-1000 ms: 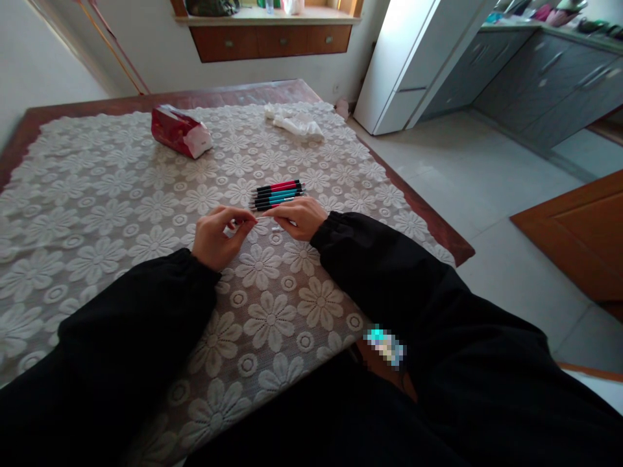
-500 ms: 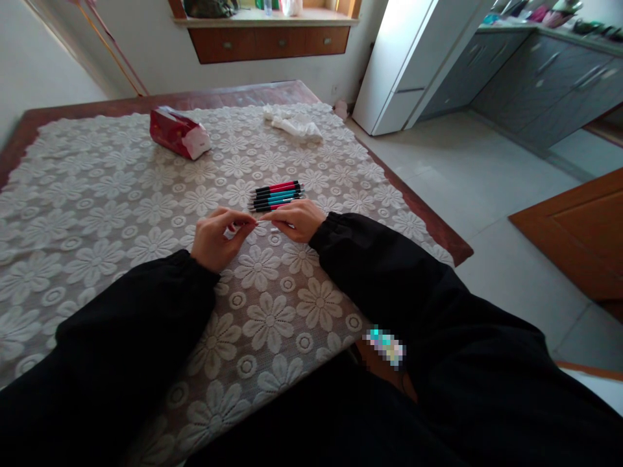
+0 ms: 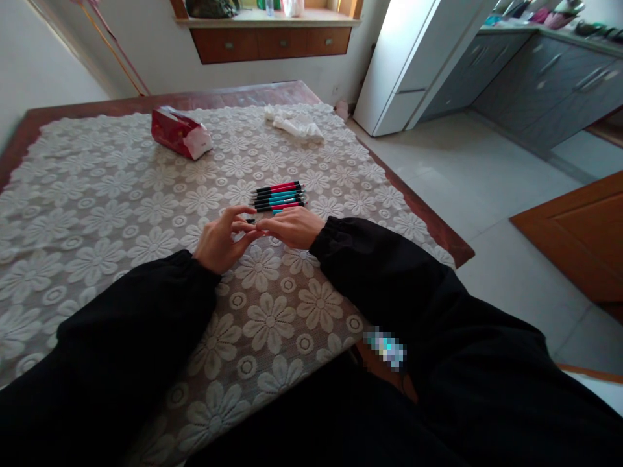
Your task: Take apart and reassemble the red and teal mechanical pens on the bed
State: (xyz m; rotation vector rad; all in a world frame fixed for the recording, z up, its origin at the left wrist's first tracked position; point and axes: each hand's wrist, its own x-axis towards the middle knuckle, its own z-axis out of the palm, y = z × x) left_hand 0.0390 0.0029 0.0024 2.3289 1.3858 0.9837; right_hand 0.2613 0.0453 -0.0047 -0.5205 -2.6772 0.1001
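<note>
A neat row of several pens [image 3: 278, 194], black with red or teal barrels, lies on the lace tablecloth just beyond my hands. My left hand [image 3: 221, 239] is at the near left of the row, its curled fingers about a small dark pen end [image 3: 250, 220]. Over the near side of the row is my right hand [image 3: 294, 227], palm down, its fingertips meeting those of the left. A bit of teal pen barrel [image 3: 277, 211] shows at its upper edge. Most of this pen is hidden, and I cannot tell exactly how the fingers grip it.
A red tissue pack [image 3: 178, 133] stands at the back left of the table. Crumpled white plastic [image 3: 296, 125] lies at the back right. The lace tablecloth [image 3: 150, 243] covers most of the table, whose wooden edge [image 3: 426, 217] runs along the right.
The fine white piece pinched between my fingertips no longer shows. My left fingers have spread a little, my right hand has turned flatter, and a dark pen end and teal barrel now show.
</note>
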